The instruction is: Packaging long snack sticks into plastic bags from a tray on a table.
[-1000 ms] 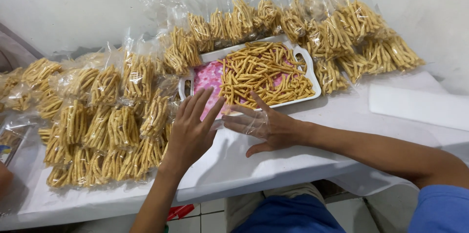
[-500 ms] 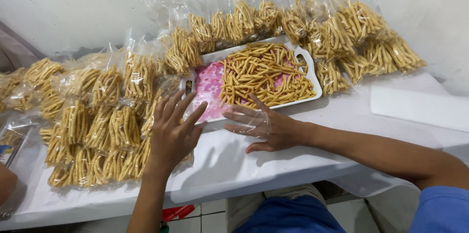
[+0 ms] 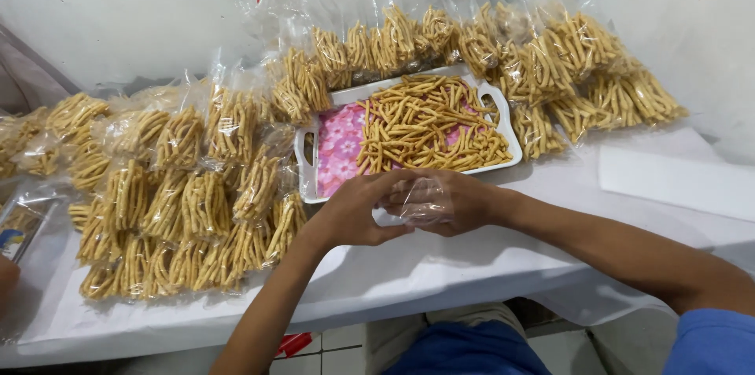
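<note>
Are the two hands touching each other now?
Touching. The head view shows the left hand closed over the fingers of the right hand, with a clear plastic bag between them.

A white tray (image 3: 503, 112) with a pink floral liner is sitting on the white-covered desk (image 3: 472, 273), holding loose fried snack sticks (image 3: 429, 127). Sealed clear bags of sticks (image 3: 189, 210) are lying heaped around it.

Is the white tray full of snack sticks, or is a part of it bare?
Partly bare. Sticks cover the tray's right side; its left side shows the pink flowered liner with none on it.
</note>
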